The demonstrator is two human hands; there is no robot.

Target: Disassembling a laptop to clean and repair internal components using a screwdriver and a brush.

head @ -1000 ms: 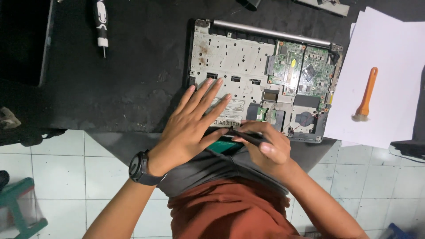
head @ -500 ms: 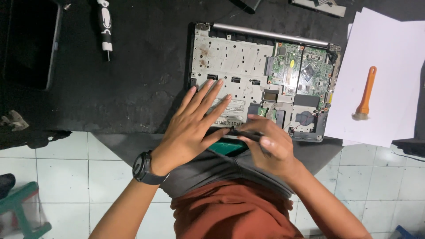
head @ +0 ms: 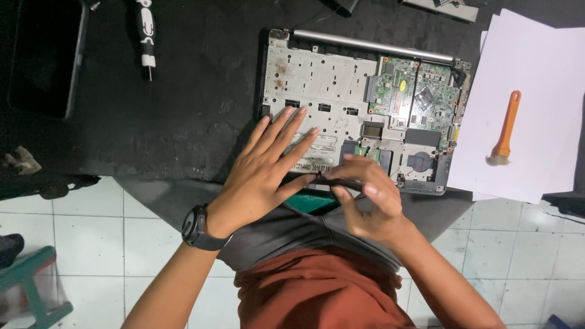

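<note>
An opened laptop base (head: 329,85) lies on the black worktop, its silver inner frame bare on the left and its green circuit board (head: 414,91) showing on the right. My left hand (head: 268,164) rests flat with spread fingers on the frame's near left part. A black watch sits on that wrist. My right hand (head: 365,198) is closed on a thin black tool (head: 332,181), held level along the laptop's near edge. The tool's tip touches my left thumb.
A black-and-white screwdriver (head: 146,33) lies at the back left. A dark flat device (head: 39,58) sits at the far left. White paper sheets (head: 530,146) on the right carry an orange-handled brush (head: 506,131). A green stool (head: 30,286) stands on the tiled floor.
My right hand has shifted a little to the right along the laptop's near edge with the black tool. My left hand stays flat on the frame.
</note>
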